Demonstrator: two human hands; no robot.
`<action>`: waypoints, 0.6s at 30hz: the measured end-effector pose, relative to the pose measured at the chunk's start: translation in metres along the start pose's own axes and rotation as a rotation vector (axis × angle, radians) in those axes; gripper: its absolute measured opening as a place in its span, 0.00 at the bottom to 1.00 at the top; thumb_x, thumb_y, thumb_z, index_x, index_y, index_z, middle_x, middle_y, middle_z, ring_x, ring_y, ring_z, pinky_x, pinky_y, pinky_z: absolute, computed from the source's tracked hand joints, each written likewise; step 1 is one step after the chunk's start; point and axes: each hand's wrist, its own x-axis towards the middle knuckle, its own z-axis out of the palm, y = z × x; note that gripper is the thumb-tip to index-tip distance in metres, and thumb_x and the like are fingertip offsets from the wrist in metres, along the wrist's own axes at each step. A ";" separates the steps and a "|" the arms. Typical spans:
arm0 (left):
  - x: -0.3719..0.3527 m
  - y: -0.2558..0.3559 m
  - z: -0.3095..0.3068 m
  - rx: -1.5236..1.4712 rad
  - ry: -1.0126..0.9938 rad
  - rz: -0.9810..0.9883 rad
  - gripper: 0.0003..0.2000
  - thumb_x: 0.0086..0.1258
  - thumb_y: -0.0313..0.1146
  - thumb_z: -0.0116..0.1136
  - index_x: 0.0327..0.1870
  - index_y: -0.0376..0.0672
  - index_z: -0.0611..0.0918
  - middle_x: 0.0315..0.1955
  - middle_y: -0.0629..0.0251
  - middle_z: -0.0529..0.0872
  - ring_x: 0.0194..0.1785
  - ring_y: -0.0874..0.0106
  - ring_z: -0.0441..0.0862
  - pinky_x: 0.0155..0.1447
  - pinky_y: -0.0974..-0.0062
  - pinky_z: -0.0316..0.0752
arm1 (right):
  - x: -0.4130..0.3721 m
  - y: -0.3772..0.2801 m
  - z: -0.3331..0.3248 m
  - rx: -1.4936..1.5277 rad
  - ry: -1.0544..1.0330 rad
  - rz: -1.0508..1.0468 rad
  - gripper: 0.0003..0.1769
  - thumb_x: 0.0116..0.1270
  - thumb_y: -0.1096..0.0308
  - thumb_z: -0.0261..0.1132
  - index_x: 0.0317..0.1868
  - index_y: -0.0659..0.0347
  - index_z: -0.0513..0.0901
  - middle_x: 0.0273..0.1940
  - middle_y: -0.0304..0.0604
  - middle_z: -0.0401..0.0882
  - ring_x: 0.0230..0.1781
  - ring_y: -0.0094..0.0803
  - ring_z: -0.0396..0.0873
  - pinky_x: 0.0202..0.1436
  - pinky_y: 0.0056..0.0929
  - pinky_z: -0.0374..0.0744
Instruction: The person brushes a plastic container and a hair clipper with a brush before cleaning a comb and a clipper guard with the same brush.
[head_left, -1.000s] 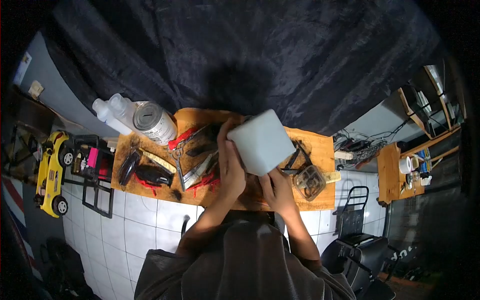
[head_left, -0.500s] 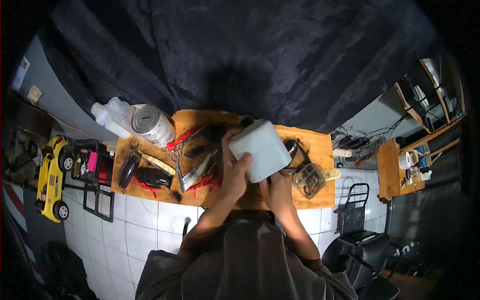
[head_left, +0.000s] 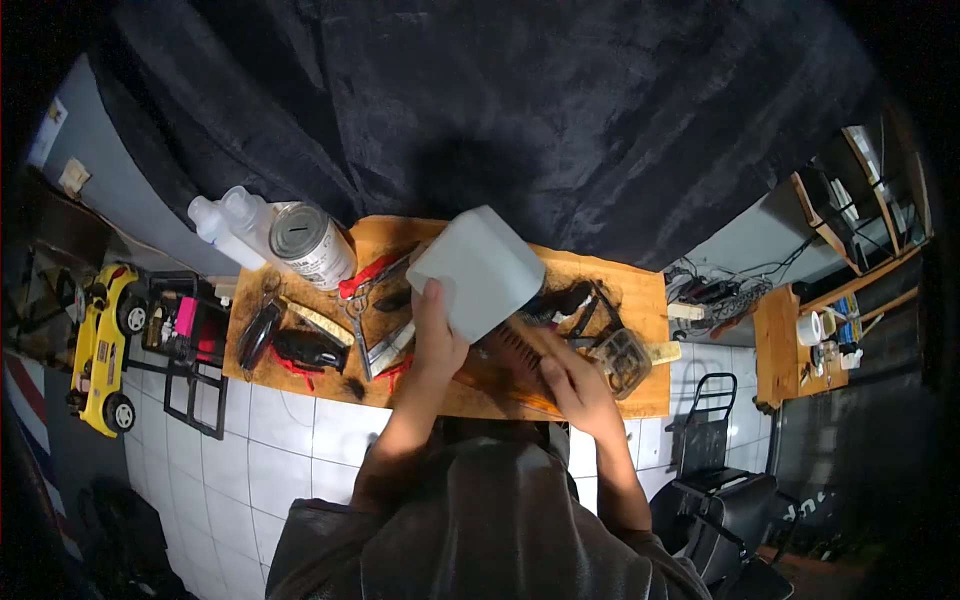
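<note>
A pale grey box-shaped container [head_left: 480, 270] with rounded corners is held tilted above the wooden table [head_left: 450, 402] by my left hand [head_left: 436, 335], its thumb on the near face. My right hand [head_left: 582, 392] is closed on the handle of a brown brush [head_left: 533, 345], whose dark bristles point down and left beside the container. Near that hand lies a small clear box [head_left: 622, 362]. To the left are scissors [head_left: 357, 318], a black clipper [head_left: 308, 350] and a red-handled tool [head_left: 368, 275].
A can [head_left: 312, 245] and plastic bottles [head_left: 225, 232] stand at the table's back left. A dark curtain [head_left: 600, 130] hangs behind. A yellow toy car [head_left: 103, 350] is at far left, a black chair [head_left: 730, 510] at lower right.
The container has moved left and slightly up with my left hand. My right hand has come away from it, down and right, and the brush now shows in its grip.
</note>
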 end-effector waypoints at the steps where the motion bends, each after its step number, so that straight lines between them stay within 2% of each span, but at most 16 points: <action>1: -0.002 0.002 0.006 0.015 -0.049 0.019 0.34 0.67 0.56 0.56 0.67 0.43 0.65 0.58 0.60 0.73 0.61 0.65 0.73 0.65 0.63 0.68 | 0.004 0.006 0.010 0.007 0.173 -0.091 0.19 0.74 0.66 0.54 0.60 0.67 0.76 0.52 0.67 0.79 0.55 0.56 0.80 0.57 0.39 0.76; 3: -0.006 0.006 0.024 0.046 -0.155 0.063 0.36 0.64 0.52 0.61 0.68 0.41 0.62 0.58 0.59 0.72 0.60 0.67 0.72 0.64 0.67 0.68 | 0.011 0.004 0.016 0.026 0.207 0.037 0.16 0.72 0.69 0.55 0.55 0.69 0.78 0.47 0.68 0.80 0.50 0.60 0.80 0.53 0.43 0.77; 5: -0.010 -0.006 0.025 0.102 -0.234 0.060 0.37 0.62 0.51 0.64 0.67 0.43 0.62 0.58 0.60 0.71 0.61 0.70 0.70 0.64 0.68 0.67 | 0.018 0.007 0.023 -0.125 0.275 -0.104 0.10 0.67 0.75 0.58 0.47 0.71 0.78 0.39 0.67 0.79 0.42 0.66 0.79 0.45 0.48 0.77; 6: -0.013 -0.010 0.028 0.072 -0.264 0.032 0.38 0.61 0.51 0.65 0.68 0.43 0.61 0.58 0.61 0.70 0.61 0.71 0.69 0.64 0.68 0.67 | 0.022 0.010 0.027 -0.138 0.293 -0.168 0.10 0.67 0.76 0.57 0.46 0.71 0.78 0.37 0.65 0.79 0.40 0.64 0.79 0.43 0.45 0.77; 8: -0.021 -0.013 0.035 -0.018 -0.162 0.008 0.42 0.58 0.55 0.67 0.69 0.44 0.60 0.59 0.61 0.69 0.61 0.71 0.69 0.64 0.69 0.67 | 0.024 0.012 0.034 -0.161 0.321 -0.290 0.10 0.65 0.77 0.56 0.45 0.71 0.78 0.35 0.62 0.80 0.38 0.59 0.80 0.40 0.40 0.76; 9: -0.023 -0.013 0.037 -0.061 -0.109 -0.002 0.44 0.57 0.57 0.68 0.69 0.45 0.59 0.59 0.61 0.69 0.62 0.72 0.69 0.64 0.70 0.67 | 0.023 0.010 0.037 -0.147 0.312 -0.265 0.09 0.66 0.78 0.56 0.45 0.71 0.78 0.35 0.61 0.81 0.38 0.56 0.81 0.40 0.39 0.76; 12: -0.019 -0.016 0.032 0.056 -0.123 0.051 0.49 0.53 0.62 0.71 0.69 0.46 0.57 0.58 0.61 0.69 0.61 0.71 0.69 0.64 0.71 0.68 | 0.019 0.003 0.037 -0.002 0.196 -0.207 0.09 0.68 0.76 0.55 0.45 0.71 0.78 0.36 0.61 0.82 0.39 0.54 0.82 0.44 0.40 0.77; 15: -0.012 -0.017 0.022 0.102 -0.153 0.088 0.51 0.50 0.66 0.70 0.69 0.47 0.57 0.58 0.61 0.68 0.61 0.70 0.69 0.63 0.71 0.69 | 0.010 0.013 0.018 0.024 -0.033 -0.090 0.15 0.71 0.67 0.58 0.53 0.66 0.80 0.45 0.63 0.81 0.45 0.59 0.81 0.47 0.45 0.78; 18: -0.010 -0.002 0.029 0.006 -0.087 0.060 0.52 0.50 0.66 0.70 0.69 0.47 0.56 0.59 0.60 0.68 0.61 0.69 0.69 0.63 0.69 0.70 | 0.005 0.009 -0.011 -0.035 -0.091 -0.046 0.20 0.72 0.66 0.57 0.61 0.64 0.77 0.51 0.65 0.79 0.52 0.55 0.81 0.53 0.40 0.78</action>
